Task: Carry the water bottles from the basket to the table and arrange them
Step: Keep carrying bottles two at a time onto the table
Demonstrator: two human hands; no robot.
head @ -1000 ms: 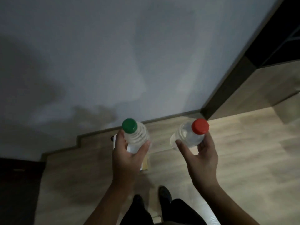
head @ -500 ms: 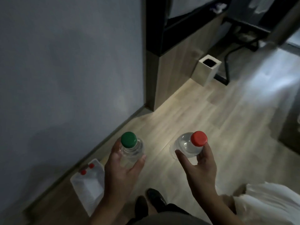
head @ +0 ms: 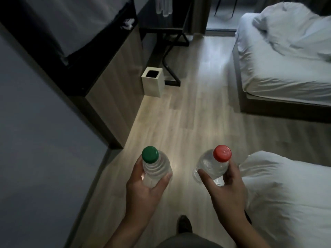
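Head view, looking down at a person w/ both arms out front, one bottle per hand. Left hand (head: pixel 143 188) grips the green-capped bottle (head: pixel 155 169) round its ribbed clear body, thumb on the right side, fingers curled behind on the left; bottle roughly upright, green cap (head: pixel 150 154) toward the camera. Right hand (head: pixel 223 190) grips the red-capped bottle (head: pixel 211 167) the same way, thumb across the near left side, fingers wrapped round the right; this one tilts a bit, red cap (head: pixel 222 153) up and right. The two bottles are apart, side by side, both held in the air over the wood floor (head: pixel 188 113), not touching anything else.

Room is dim, w/ a lit patch of floor just under the bottles. Left side: plain grey wall (head: pixel 44 149), then a wood-panel cabinet (head: pixel 114 97) w/ a dark top edge. Just beside the cabinet's far corner stands a small square white bin (head: pixel 152 85) w/ a dark opening. Behind the bin, a black metal frame leg (head: pixel 172 68) of a desk or table (head: pixel 166 24); what's on top is too dark and blurred to tell. Right side: a bed w/ white sheets (head: pixel 283 65) at the far end, rumpled duvet on it. Nearer, at lower right, a second bed edge in white bedding (head: pixel 286 197), close by the right forearm. A dark shoe tip (head: pixel 184 224) shows at the bottom, between the two arms. No basket in sight.
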